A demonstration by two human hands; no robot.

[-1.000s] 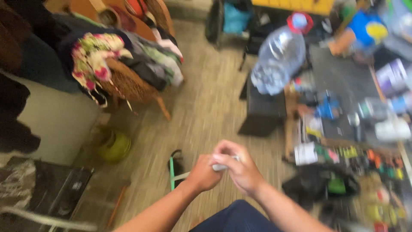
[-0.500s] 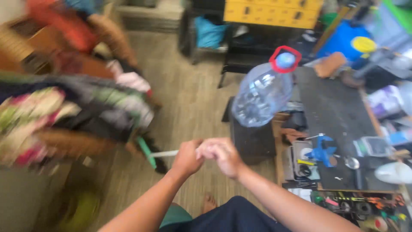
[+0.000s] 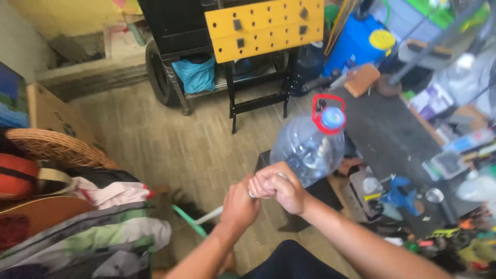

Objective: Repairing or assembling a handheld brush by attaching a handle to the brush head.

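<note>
A clothes pile (image 3: 88, 232) now sits low at left. The left hand (image 3: 238, 205) and right hand (image 3: 276, 188) stay pressed together, fingers curled round a small metal object (image 3: 252, 195) — the view has swung up toward the big clear water bottle (image 3: 310, 147) just behind them.

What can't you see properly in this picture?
- Head view: the small metal thing in the right hand, mostly hidden by curled fingers.
- Left hand: its fingertips, hidden behind the right hand.
- Green-handled tool: its end, hidden behind the left arm.
- Clutter on the dark workbench: blurred.
</note>
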